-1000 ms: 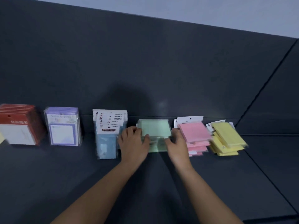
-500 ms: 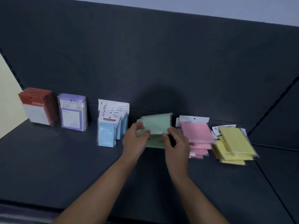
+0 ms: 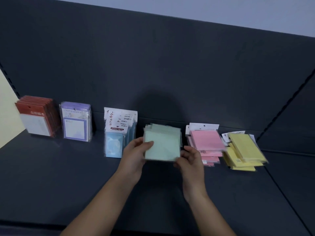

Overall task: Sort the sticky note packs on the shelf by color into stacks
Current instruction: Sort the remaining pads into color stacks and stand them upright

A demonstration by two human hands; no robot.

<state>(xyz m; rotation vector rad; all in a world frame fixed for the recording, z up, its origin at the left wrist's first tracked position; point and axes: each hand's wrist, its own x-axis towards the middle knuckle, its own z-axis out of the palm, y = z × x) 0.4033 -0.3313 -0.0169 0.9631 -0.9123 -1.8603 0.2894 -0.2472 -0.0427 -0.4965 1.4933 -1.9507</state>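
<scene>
Head view. We see a dark shelf (image 3: 68,176) with sticky note packs lined along its back panel (image 3: 153,74). At centre, both hands hold a bundle of green sticky note packs (image 3: 162,143), its face tilted toward the camera. The left hand (image 3: 134,154) grips the left edge, thumb across the front and fingers behind. The right hand (image 3: 189,159) has its fingers curled at the lower right corner. We cannot tell whether the bundle's lower edge touches the shelf. Just right of it lies a loose pink stack (image 3: 207,142), and beside that a fanned yellow stack (image 3: 243,150). To the left, blue packs (image 3: 117,133) labelled "STICKY NOTE" stand upright, followed by purple packs (image 3: 76,121) and red packs (image 3: 37,116), also upright.
</scene>
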